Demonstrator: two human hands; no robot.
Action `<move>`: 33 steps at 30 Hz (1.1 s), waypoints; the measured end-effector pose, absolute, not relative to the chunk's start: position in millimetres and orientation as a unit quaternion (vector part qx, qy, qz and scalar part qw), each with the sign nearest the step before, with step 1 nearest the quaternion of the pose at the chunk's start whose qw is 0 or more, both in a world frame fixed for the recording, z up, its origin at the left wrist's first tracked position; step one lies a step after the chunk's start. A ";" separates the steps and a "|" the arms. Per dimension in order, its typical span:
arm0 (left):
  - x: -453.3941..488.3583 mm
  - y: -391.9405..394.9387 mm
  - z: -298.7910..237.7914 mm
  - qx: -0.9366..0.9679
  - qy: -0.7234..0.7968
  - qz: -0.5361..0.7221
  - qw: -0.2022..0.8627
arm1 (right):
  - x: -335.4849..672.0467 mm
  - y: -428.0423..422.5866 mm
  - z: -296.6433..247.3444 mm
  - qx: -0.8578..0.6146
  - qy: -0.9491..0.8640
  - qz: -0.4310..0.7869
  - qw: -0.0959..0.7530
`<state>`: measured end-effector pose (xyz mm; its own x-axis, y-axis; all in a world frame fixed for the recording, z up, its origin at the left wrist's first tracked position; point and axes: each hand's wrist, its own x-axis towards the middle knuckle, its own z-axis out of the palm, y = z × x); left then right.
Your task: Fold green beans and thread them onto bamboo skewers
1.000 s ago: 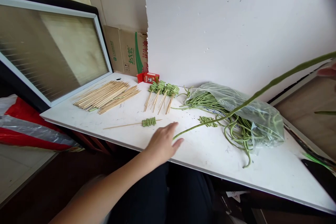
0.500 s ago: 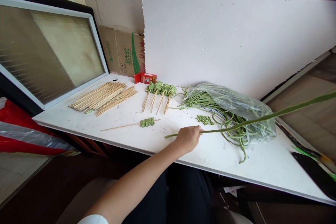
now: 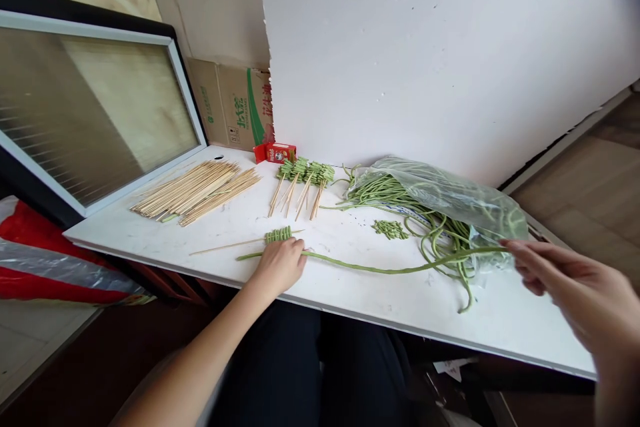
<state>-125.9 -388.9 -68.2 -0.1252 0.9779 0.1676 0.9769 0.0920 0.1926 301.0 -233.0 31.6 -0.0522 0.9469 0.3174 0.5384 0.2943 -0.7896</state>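
A long green bean stretches across the table between my two hands. My left hand is closed round it near its left end, just in front of a skewer of bean pieces. At the right, my right hand pinches the bean's other end between thumb and fingers. Behind the held bean lies a small heap of short bean pieces. More long beans spill from a clear plastic bag at the back right.
Bare bamboo skewers lie in a pile at the left. Several finished bean skewers are stacked by a small red box. A white board stands along the back, a framed glass panel at the left, with a cardboard box between.
My left hand has moved left with the bean, close to the loaded skewer. My right hand has come into view holding the far end, and the bean has dropped lower.
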 end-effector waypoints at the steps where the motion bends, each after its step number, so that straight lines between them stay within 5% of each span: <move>1: -133.5 -391.5 -71.2 0.654 0.746 0.128 -0.002 | 294.4 -231.8 28.6 -0.551 -0.672 0.292 0.400; 7: -172.3 -411.1 -79.2 0.672 0.717 0.180 -0.038 | 259.2 -248.3 13.5 -0.504 -0.690 0.412 0.317; 19: -70.1 -395.5 -26.9 0.786 0.503 0.354 -0.058 | 184.6 -296.5 -14.1 -0.309 -0.819 0.357 0.327; 33: -44.5 -379.7 -64.0 0.761 0.420 0.494 0.000 | 159.6 -315.6 -34.3 -0.267 -0.801 0.453 0.287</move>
